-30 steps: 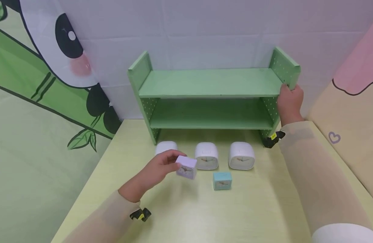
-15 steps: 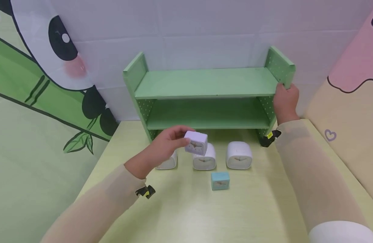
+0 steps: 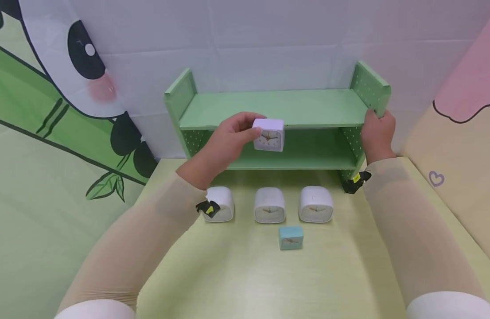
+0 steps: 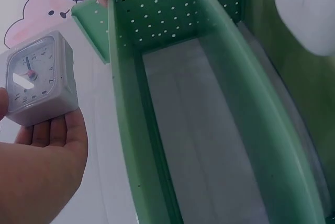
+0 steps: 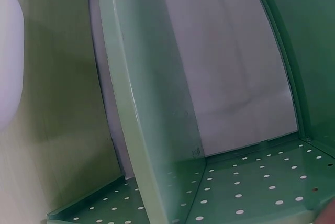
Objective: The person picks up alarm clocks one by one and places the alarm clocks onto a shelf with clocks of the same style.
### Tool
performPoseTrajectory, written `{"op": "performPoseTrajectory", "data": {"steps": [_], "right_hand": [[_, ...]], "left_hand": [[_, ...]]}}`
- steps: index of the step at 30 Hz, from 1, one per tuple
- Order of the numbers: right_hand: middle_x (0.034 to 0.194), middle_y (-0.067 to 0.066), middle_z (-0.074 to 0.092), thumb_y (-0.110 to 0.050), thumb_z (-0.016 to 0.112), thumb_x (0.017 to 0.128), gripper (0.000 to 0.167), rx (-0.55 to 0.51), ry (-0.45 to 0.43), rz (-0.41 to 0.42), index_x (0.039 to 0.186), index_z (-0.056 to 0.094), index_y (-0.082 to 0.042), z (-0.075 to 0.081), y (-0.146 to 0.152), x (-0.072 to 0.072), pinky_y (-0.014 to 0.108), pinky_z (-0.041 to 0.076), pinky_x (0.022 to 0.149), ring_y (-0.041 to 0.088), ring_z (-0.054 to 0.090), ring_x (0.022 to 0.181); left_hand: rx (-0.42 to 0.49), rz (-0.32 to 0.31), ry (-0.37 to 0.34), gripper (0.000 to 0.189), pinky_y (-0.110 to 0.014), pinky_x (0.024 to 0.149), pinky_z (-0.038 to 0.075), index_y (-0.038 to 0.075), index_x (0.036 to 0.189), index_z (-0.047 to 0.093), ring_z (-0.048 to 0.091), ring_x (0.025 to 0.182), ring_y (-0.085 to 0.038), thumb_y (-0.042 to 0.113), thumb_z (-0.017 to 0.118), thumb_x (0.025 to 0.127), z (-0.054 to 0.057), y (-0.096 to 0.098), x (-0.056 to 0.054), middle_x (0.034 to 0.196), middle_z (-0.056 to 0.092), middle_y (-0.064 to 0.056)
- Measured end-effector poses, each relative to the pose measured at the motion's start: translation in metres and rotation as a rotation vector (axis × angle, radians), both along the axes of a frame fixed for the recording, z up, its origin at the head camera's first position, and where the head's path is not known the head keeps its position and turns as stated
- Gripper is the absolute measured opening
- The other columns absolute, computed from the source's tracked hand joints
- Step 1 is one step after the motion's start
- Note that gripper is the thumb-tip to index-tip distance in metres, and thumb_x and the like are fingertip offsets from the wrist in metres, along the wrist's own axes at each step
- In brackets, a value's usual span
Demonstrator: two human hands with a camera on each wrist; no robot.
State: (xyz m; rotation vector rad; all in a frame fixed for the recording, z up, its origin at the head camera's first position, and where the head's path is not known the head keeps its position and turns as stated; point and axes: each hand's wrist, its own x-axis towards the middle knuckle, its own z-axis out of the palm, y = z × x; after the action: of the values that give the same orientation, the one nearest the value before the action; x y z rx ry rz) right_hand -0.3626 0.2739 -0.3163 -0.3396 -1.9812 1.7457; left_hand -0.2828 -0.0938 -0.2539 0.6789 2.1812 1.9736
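Observation:
My left hand (image 3: 229,139) grips a small lilac square clock (image 3: 269,134) and holds it in the air in front of the green two-tier shelf (image 3: 277,113), level with the front edge of the top board. In the left wrist view the lilac clock (image 4: 37,80) rests on my fingers (image 4: 52,132), its face toward the camera, beside the green shelf (image 4: 172,103). My right hand (image 3: 375,133) grips the shelf's right side panel (image 3: 368,91). The right wrist view shows only the shelf's boards (image 5: 157,103) and dotted panel.
Three white rounded clocks (image 3: 219,204), (image 3: 270,204), (image 3: 316,203) stand in a row on the yellow table (image 3: 245,274) before the shelf. A small light-blue clock (image 3: 290,238) sits in front of them. A white wall and cartoon panels enclose the table.
My left hand has lifted the lilac clock from the table, up and to the right, to the height of the shelf's top board. The right hand has stayed on the side panel.

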Motion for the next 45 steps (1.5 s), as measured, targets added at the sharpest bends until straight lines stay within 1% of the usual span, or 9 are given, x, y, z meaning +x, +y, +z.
{"op": "performPoseTrajectory", "data": {"steps": [5,11,16,19,22,29,35,41,45], "right_hand": [[0.110,-0.002,0.058,-0.033,0.041,0.108,0.033,0.001,-0.008,0.000,0.123,0.061,-0.010,0.000,0.001,-0.001,0.029,0.037,0.091,0.012,0.048,0.098],[0.108,-0.002,0.057,-0.033,0.041,0.108,0.032,-0.006,-0.013,0.001,0.120,0.060,-0.011,0.002,0.000,-0.003,0.029,0.038,0.088,0.011,0.048,0.092],[0.103,-0.003,0.055,-0.034,0.041,0.108,0.027,-0.024,-0.031,0.008,0.116,0.059,-0.015,0.000,0.000,-0.004,0.029,0.038,0.084,0.011,0.047,0.086],[0.101,-0.002,0.053,-0.033,0.041,0.108,0.024,-0.034,-0.033,0.007,0.112,0.058,-0.016,0.001,0.000,-0.006,0.030,0.039,0.081,0.011,0.045,0.081],[0.101,-0.003,0.053,-0.032,0.042,0.108,0.021,-0.045,-0.032,0.001,0.110,0.057,-0.017,0.002,0.001,-0.007,0.029,0.038,0.081,0.010,0.045,0.083],[0.096,-0.002,0.049,-0.033,0.042,0.108,0.020,-0.041,-0.050,-0.004,0.101,0.053,-0.018,0.000,0.002,-0.007,0.030,0.039,0.078,0.012,0.044,0.079],[0.098,-0.002,0.050,-0.034,0.043,0.108,0.021,-0.048,-0.050,-0.027,0.102,0.055,-0.018,-0.004,0.003,-0.002,0.030,0.038,0.081,0.012,0.045,0.084],[0.099,-0.002,0.053,-0.032,0.043,0.107,0.020,-0.044,-0.028,-0.035,0.101,0.056,-0.017,-0.006,0.000,0.000,0.029,0.039,0.081,0.012,0.046,0.085],[0.101,-0.002,0.055,-0.031,0.043,0.106,0.021,-0.026,-0.012,-0.041,0.101,0.058,-0.018,-0.004,-0.001,0.000,0.029,0.039,0.082,0.012,0.047,0.087]], "left_hand": [[-0.005,0.003,0.017,0.033,-0.038,0.108,0.041,0.007,0.138,0.059,0.056,0.121,-0.022,0.013,0.059,0.106,0.014,0.009,-0.013,0.130,0.062,-0.009],[-0.002,0.008,0.039,0.032,-0.036,0.108,0.043,0.008,0.136,0.060,0.059,0.120,-0.019,0.016,0.060,0.105,0.023,0.026,-0.028,0.130,0.064,-0.005],[-0.002,0.048,0.005,0.032,-0.031,0.104,0.047,0.011,0.136,0.061,0.061,0.119,-0.017,0.020,0.062,0.105,0.030,0.044,-0.047,0.130,0.064,-0.002],[-0.012,0.082,-0.006,0.033,-0.031,0.103,0.048,0.014,0.136,0.061,0.061,0.118,-0.017,0.023,0.063,0.104,0.036,0.056,-0.057,0.130,0.063,0.000],[-0.041,0.114,-0.008,0.034,-0.032,0.103,0.047,0.017,0.138,0.061,0.062,0.116,-0.016,0.024,0.063,0.104,0.044,0.068,-0.066,0.130,0.063,0.002],[-0.080,0.157,-0.017,0.037,-0.033,0.102,0.047,0.018,0.141,0.059,0.061,0.115,-0.015,0.025,0.061,0.105,0.055,0.096,-0.081,0.131,0.062,0.005],[-0.125,0.149,-0.006,0.035,-0.031,0.099,0.047,0.017,0.141,0.058,0.056,0.118,-0.013,0.027,0.058,0.107,0.055,0.117,-0.088,0.130,0.060,0.005],[-0.228,0.165,-0.006,0.036,-0.030,0.100,0.048,0.020,0.141,0.057,0.055,0.116,-0.012,0.031,0.058,0.107,0.045,0.131,-0.096,0.131,0.059,0.007],[-0.238,0.169,0.002,0.040,-0.028,0.099,0.048,0.021,0.145,0.054,0.054,0.116,-0.010,0.033,0.058,0.107,0.041,0.139,-0.100,0.133,0.058,0.008]]}}
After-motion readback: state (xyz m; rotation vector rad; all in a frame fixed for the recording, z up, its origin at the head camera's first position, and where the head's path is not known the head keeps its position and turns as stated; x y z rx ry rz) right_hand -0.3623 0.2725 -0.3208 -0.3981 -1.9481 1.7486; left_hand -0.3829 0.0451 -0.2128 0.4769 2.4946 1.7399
